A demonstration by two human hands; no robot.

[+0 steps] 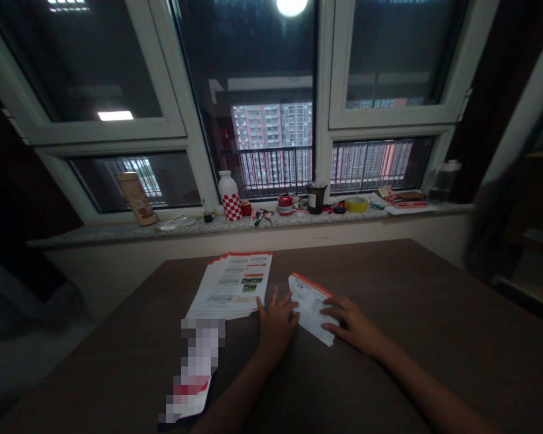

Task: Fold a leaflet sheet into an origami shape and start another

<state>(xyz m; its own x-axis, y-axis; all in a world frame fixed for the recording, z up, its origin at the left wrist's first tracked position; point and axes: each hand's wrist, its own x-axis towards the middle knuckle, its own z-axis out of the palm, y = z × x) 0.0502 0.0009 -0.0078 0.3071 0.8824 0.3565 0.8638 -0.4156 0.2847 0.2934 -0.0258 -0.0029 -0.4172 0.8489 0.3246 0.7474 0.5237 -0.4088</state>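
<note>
A folded printed sheet (311,308) with an orange band along its top edge lies at a slant on the dark table. My left hand (277,320) is spread open at its left side, fingertips at the sheet's left edge and the thumb pointing towards a paper stack. On the other side, my right hand (353,325) rests its parted fingers on the sheet's right edge. Left of my hands is the stack of printed sheets (228,288), slightly fanned, with orange top edges and small pictures on the uppermost one.
Nearer me on the table (326,392) lies a partly pixelated flat item (196,404). Behind, the windowsill (185,226) carries a checkered bottle (231,199), a tan tumbler (136,199), a dark cup (315,199), yellow tape (356,205) and a clear jar (443,181).
</note>
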